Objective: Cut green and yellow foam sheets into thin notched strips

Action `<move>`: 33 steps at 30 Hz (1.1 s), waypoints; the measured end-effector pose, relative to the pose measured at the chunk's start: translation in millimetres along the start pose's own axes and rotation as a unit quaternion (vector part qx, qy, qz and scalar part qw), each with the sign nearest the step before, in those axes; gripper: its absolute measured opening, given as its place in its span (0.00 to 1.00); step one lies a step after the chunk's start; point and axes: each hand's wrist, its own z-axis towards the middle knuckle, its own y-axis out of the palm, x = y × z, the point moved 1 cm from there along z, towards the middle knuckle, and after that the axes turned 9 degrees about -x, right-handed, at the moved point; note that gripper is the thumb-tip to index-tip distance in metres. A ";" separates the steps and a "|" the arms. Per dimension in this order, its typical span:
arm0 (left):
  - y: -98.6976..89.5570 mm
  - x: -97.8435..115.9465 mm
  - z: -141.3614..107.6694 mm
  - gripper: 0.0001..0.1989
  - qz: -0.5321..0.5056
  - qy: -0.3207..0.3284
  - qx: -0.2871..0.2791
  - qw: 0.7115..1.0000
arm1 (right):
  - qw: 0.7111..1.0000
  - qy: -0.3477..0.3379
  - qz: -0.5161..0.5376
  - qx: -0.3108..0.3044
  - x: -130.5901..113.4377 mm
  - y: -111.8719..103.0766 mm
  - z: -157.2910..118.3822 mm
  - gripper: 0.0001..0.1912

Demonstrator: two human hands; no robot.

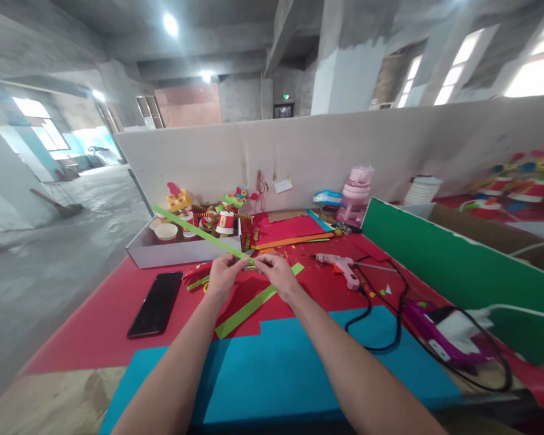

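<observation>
Plainly long, narrow, lime-green strip (pixel 199 234); left hand (pixel 224 275), right hand (pixel 275 273) pinching near end, fingertips closed.

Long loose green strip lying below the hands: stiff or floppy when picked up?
The loose strip is probably light and bendy: it looks thin and flat. Lifted by one end, it may stay fairly straight, as the similar held strip juts out from the hands without much sag. Pushed, it would likely slide, not roll, since it lies flat.

Paper strip (pixel 249 309) left of glue gun (pixel 341 264)
</observation>
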 end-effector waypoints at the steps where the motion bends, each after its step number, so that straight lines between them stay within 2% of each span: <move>1: 0.7 -0.1 -0.2 0.12 -0.008 -0.003 -0.016 1.000 | 1.000 -0.002 0.009 -0.007 0.3 0.1 0.0 0.14; 5: 0.2 -4.0 0.5 0.10 0.006 -0.007 -0.040 0.999 | 0.999 -0.007 0.023 -0.024 2.2 -0.1 0.9 0.14; 12: -4.0 -12.1 2.6 0.10 0.036 0.014 -0.022 0.999 | 0.998 -0.025 -0.055 -0.027 -1.9 -1.3 -0.9 0.13; 16: -0.2 -10.6 1.1 0.12 0.023 -0.002 0.024 0.999 | 0.993 -0.032 -0.109 -0.026 -5.2 0.1 -1.6 0.11; 19: 1.9 -10.6 0.3 0.13 0.026 -0.010 0.041 0.999 | 0.976 -0.064 -0.208 -0.004 -7.8 2.6 -2.6 0.08; 23: 3.0 -11.4 -0.4 0.15 0.017 -0.024 0.028 0.999 | 0.945 -0.116 -0.304 0.019 -10.3 4.2 -4.3 0.06; 26: 3.9 -10.3 -1.4 0.16 -0.004 -0.037 0.024 0.999 | 0.958 -0.084 -0.273 -0.001 -7.2 2.5 -3.1 0.09; 30: 2.6 -7.5 -1.1 0.16 -0.027 -0.024 0.031 0.999 | 0.991 0.013 -0.127 -0.042 2.7 -0.8 0.6 0.16; 33: -0.7 -7.8 1.0 0.16 -0.038 -0.022 0.042 0.998 | 0.995 0.036 -0.084 -0.032 5.2 -3.1 2.0 0.22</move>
